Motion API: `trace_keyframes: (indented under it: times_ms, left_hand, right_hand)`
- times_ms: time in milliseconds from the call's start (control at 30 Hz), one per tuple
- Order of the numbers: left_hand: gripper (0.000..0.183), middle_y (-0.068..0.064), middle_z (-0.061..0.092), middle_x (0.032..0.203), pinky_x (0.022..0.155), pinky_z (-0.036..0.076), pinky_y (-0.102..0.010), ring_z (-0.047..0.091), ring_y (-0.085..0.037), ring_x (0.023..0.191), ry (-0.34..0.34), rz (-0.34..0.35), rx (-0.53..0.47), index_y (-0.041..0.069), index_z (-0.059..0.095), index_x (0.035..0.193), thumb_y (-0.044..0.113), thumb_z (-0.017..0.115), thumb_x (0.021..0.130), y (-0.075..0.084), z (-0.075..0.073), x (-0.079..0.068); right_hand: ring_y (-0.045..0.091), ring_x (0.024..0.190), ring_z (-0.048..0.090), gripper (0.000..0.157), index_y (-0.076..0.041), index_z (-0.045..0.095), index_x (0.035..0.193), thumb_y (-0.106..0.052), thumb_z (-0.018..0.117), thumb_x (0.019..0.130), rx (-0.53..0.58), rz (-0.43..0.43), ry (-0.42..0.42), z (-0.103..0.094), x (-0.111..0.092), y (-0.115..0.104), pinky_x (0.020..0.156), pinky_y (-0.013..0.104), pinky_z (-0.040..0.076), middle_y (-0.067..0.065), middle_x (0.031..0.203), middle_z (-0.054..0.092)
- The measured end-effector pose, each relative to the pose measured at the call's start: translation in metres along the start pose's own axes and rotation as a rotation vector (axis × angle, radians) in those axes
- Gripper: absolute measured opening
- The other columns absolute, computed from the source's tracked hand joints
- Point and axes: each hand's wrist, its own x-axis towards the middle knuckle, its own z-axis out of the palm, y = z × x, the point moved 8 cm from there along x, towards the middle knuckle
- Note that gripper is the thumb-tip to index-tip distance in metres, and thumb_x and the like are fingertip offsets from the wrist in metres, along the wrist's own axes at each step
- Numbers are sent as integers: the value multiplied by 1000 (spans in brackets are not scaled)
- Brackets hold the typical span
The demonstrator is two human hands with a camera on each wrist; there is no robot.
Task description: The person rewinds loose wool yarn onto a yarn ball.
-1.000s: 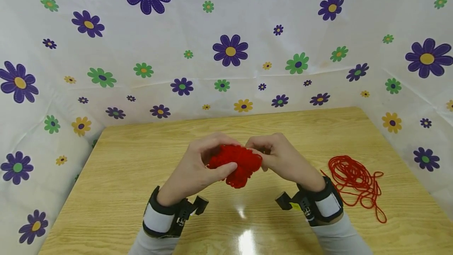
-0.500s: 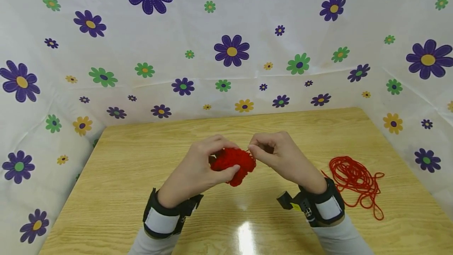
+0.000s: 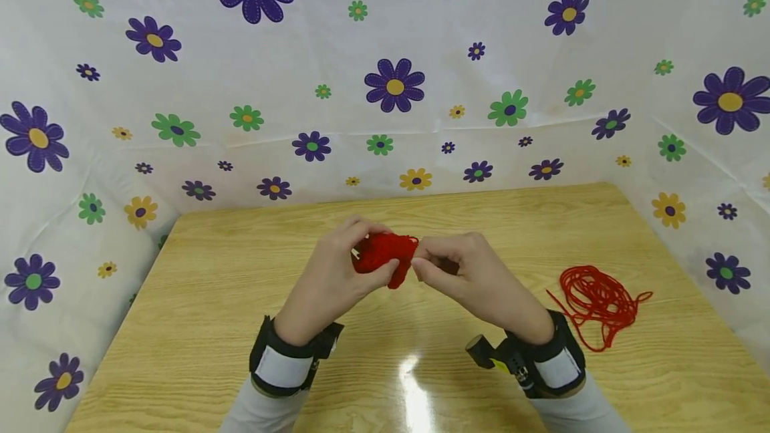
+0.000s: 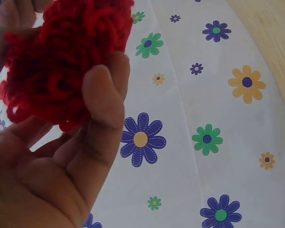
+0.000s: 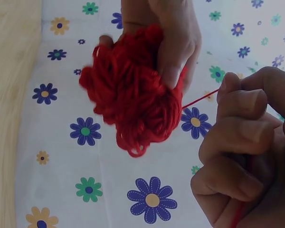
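A bunched ball of red yarn (image 3: 385, 251) with loose loops is held up over the table by my left hand (image 3: 337, 266). In the left wrist view the fingers (image 4: 104, 102) wrap one side of the yarn ball (image 4: 71, 57). Close beside it, my right hand (image 3: 466, 272) pinches a single strand between thumb and forefinger. The right wrist view has this strand of yarn (image 5: 199, 99) taut from the ball to the fingertips (image 5: 229, 83); it also runs down through the curled fingers of that hand.
A loose tangle of red yarn (image 3: 598, 299) lies on the wooden table (image 3: 240, 299) at the right, beyond the right wrist. A white cloth with printed flowers (image 3: 337, 52) hangs behind the table and along both sides. Each wrist wears a black strap (image 3: 283, 359).
The yarn ball has turned and shifted left and up in my left hand. My right hand has come off the ball, drawing out a strand. The tangle's lower loop has pulled in.
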Motion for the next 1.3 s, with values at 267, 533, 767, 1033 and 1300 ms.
trace_keyframes:
  times_ms: [267, 533, 767, 1033, 1300]
  left_hand:
    - [36, -9, 68, 106, 63, 62, -35, 64, -13, 77, 146, 25, -133, 5, 63, 112, 9, 78, 79, -2, -11, 3]
    - [39, -17, 65, 116, 76, 62, -38, 68, -21, 96, 224, 69, -418, -2, 57, 117, -7, 71, 81, 7, -20, 1]
    - [40, -23, 59, 120, 73, 62, -29, 64, -34, 99, 261, 74, -632, -12, 51, 120, -18, 63, 82, 6, -27, -1]
    - [40, -10, 60, 120, 73, 62, -32, 62, -39, 100, 287, 110, -740, -12, 49, 121, -15, 62, 84, 9, -34, -2]
    - [40, -9, 61, 119, 77, 62, -36, 63, -42, 96, 214, 184, -830, 2, 58, 120, 13, 74, 86, 21, -27, -5]
  right_hand:
    - [10, 52, 47, 14, -12, 67, 83, -8, 62, 95, 39, -3, -53, 9, 0, -2, 44, 20, 34, 0, 60, 53]
    - [14, 51, 45, 13, -10, 69, 89, -10, 59, 97, 173, 7, -83, 20, 2, -2, 44, 21, 31, 3, 57, 51]
    - [14, 52, 49, 14, -9, 69, 91, -8, 57, 98, 211, 6, -100, 23, 2, -5, 46, 20, 33, 6, 56, 54]
    - [12, 52, 50, 17, -8, 68, 93, -5, 53, 99, 216, 11, -168, 30, 3, -2, 47, 19, 31, 7, 56, 56]
    - [10, 53, 49, 22, -6, 67, 91, 6, 50, 97, 142, 15, -191, 29, 2, 8, 51, 21, 33, 5, 55, 60]
